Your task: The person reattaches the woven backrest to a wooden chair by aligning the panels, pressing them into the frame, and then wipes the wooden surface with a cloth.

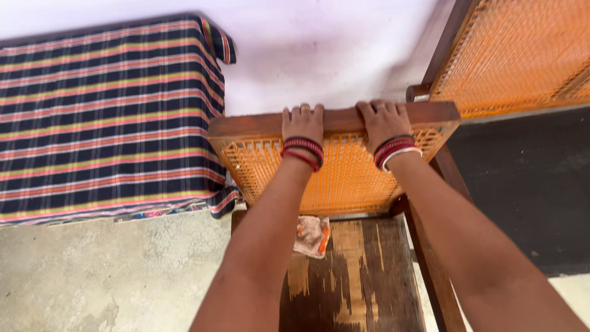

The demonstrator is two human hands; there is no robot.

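Observation:
A wooden chair stands right below me, its brown top rail [246, 125] running across the middle of the view over an orange woven cane back [350, 178]. My left hand [302, 123] grips the rail left of centre, fingers curled over its far edge. My right hand [382, 121] grips the same rail a little to the right. Both wrists wear red and dark bangles. The worn dark wooden seat [362, 276] shows between my forearms, with a small crumpled orange and white cloth [312, 235] lying on it near the back.
A bed or bench covered in dark striped cloth [104, 117] fills the left. A second chair with an orange cane back [516, 55] stands at the upper right above a black surface [528, 184]. A white wall [319, 49] is close behind. Grey concrete floor [110, 276] lies lower left.

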